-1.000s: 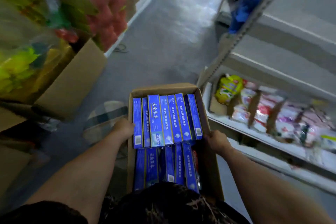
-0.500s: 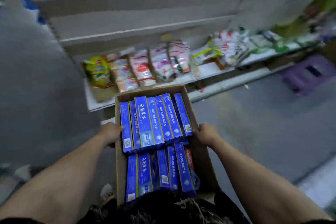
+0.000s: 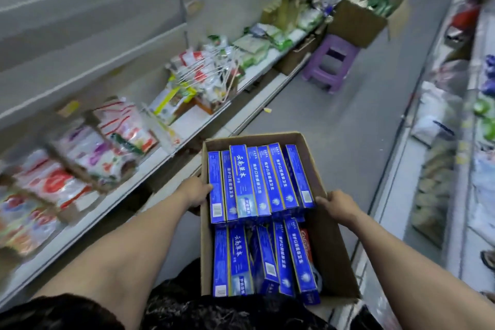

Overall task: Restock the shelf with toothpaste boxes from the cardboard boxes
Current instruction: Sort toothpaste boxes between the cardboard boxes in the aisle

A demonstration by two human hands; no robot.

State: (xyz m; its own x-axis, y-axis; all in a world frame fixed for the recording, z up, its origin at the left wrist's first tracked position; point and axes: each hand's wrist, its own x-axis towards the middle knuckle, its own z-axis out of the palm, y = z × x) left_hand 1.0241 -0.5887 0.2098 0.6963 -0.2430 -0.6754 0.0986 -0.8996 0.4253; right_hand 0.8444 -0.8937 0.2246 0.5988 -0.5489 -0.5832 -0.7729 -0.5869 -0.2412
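Note:
I carry an open cardboard box (image 3: pixel 332 244) in front of my body. Inside it lie several blue toothpaste boxes (image 3: pixel 257 182) in two rows, and a red one (image 3: pixel 306 245) shows at the right side. My left hand (image 3: pixel 197 191) grips the box's left wall and my right hand (image 3: pixel 338 205) grips its right wall. On my left runs a white shelf (image 3: pixel 187 131) with packaged goods on its lowest board; the boards above look bare.
A purple plastic stool (image 3: pixel 330 63) stands in the aisle ahead, with an open cardboard box (image 3: pixel 359 23) behind it. Another shelf (image 3: pixel 455 169) with bagged goods lines the right side. Grey floor (image 3: pixel 348 120) runs between the two.
The view has swung round: first an aisle with the shelf on the right, then the shelf straight ahead, now the shelf on my left. Both hands keep the same hold on the box.

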